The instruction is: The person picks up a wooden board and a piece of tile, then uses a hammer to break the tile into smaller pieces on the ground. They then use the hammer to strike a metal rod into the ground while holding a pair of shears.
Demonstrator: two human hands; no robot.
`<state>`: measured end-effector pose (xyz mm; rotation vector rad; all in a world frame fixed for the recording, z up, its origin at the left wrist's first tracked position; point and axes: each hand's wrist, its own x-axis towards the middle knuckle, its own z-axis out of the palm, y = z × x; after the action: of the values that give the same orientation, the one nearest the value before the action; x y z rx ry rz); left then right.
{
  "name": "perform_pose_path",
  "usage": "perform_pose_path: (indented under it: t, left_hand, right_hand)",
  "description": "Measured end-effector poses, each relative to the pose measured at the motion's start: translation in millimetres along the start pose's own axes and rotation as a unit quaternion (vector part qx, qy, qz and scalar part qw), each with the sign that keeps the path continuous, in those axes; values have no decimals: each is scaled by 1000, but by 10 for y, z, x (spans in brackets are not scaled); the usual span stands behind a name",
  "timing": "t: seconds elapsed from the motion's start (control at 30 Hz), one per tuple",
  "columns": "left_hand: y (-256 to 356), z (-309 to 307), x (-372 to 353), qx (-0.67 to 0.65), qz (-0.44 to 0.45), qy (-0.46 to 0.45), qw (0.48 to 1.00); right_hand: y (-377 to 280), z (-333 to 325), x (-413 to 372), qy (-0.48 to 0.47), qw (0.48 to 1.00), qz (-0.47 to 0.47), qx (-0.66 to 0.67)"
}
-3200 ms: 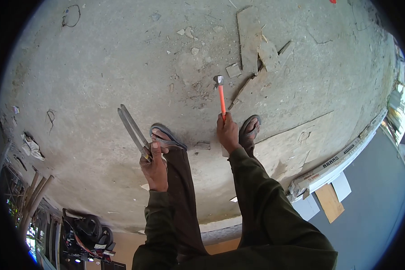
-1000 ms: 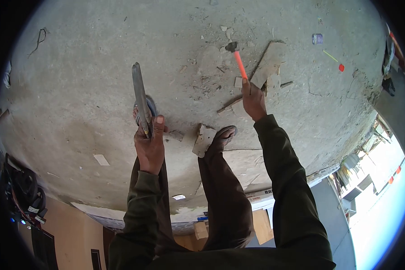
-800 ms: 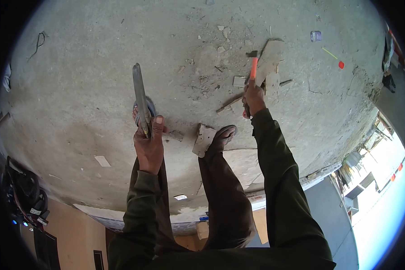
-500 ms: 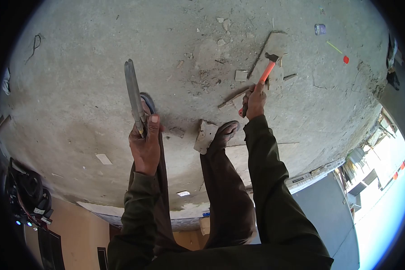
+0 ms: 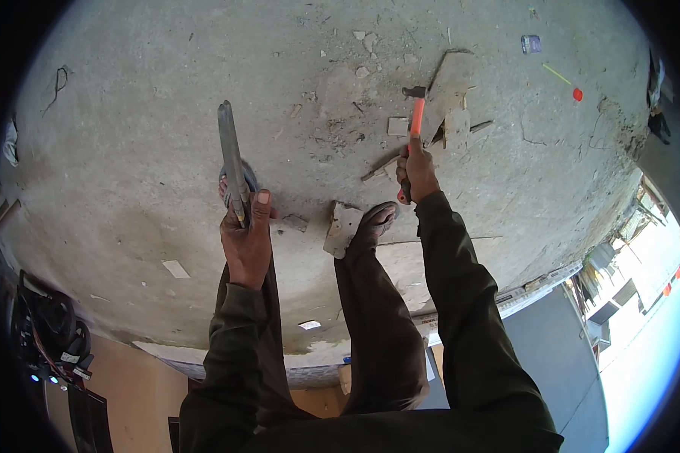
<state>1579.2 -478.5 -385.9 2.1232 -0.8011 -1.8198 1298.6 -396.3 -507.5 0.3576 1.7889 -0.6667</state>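
Note:
My right hand [image 5: 418,172] is wrapped round the handle of a hammer [image 5: 417,117], with an orange shaft and a dark head that points away from me. In my left hand [image 5: 248,245] is a long, narrow grey piece [image 5: 232,151], held upright with the thumb along its near end. What it is made of I cannot make out. Both hands are raised above the concrete floor, well apart from each other. Below the hammer lie a broken flat slab [image 5: 452,79] and thin strips [image 5: 381,167].
Beside my right foot [image 5: 381,217] lies a broken tile-like piece [image 5: 343,229]. Rubble is scattered on the concrete floor [image 5: 151,136]. A purple packet [image 5: 531,44] and a red item [image 5: 578,94] lie far right. A motorcycle [image 5: 49,325] stands at lower left.
The hammer has swung left and now stands more upright, with my right hand slightly further left. My left hand and the grey piece have shifted slightly right.

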Motion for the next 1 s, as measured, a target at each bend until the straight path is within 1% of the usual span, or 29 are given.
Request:
perform_pose_path:
  t: [0.03,0.07,0.13,0.17,0.2,0.27,0.3,0.33,0.4,0.43,0.47,0.5,0.53,0.57,0.63,0.67,0.73,0.77,0.8,0.83,0.87,0.93,0.97,1.0]
  left_hand:
    - [12,7,25,-24,10,5,1000]
    - [1,7,27,-25,9,5,1000]
    - [-33,22,40,11,40,21,999]
    - [-44,30,42,11,41,17,999]
    - [-55,34,40,25,43,16,999]
    - [-75,11,13,40,38,22,998]
    - [-51,11,19,26,30,19,999]
    - [-26,23,52,9,27,20,999]
    - [-45,23,43,16,32,15,999]
    - [-49,38,55,19,40,17,999]
    - [-31,33,61,19,40,17,999]
    - [-8,10,51,27,19,8,999]
    - [14,-17,51,34,0,0,999]
    - [39,-31,71,33,3,6,999]
    - [52,-10,58,-23,-15,16,999]
    - [21,4,68,-23,-16,13,1000]
    - [-81,17,77,1,7,29,1000]
    - [-113,24,75,1,7,31,999]
    - [-138,38,67,22,-14,36,999]
    - [-144,60,66,42,-34,39,998]
    - [-138,89,59,42,-30,38,998]
    - [-113,139,28,-1,-32,80,996]
    - [-63,141,27,-1,-31,79,996]
    - [43,133,24,-55,-19,92,994]
  right_hand:
    - [-26,-36,16,15,997,-49,58]
    - [7,-1,49,15,997,-49,57]
    - [54,98,79,118,987,-30,104]
    - [75,38,31,-68,992,93,-48]
    - [24,-6,42,-66,993,90,-48]
    - [-28,-40,84,-54,998,29,11]
    - [-81,-11,75,15,998,-29,54]
    - [-40,29,139,11,998,-32,54]
    - [160,48,168,15,999,16,35]
    - [159,33,14,-146,971,135,-133]
    - [318,24,10,-155,957,151,-190]
    - [566,-41,13,-115,935,-75,-326]
    - [743,-73,4,-70,845,-300,-436]
    - [773,-33,-23,-74,844,-305,-435]
    - [855,-28,-168,32,774,-429,-465]
    - [876,-49,-237,35,774,-427,-466]
    - [687,97,-528,-47,799,-335,-496]
    - [594,234,-695,-83,819,-350,-446]
    - [528,387,-862,-117,836,-363,-393]
    - [500,523,-980,-139,834,-384,-370]
    - [484,659,-1069,-160,830,-407,-346]
    - [502,917,-1229,-193,821,-455,-287]
    - [483,986,-1293,-192,821,-455,-287]
    - [454,1045,-1355,-232,816,-441,-292]
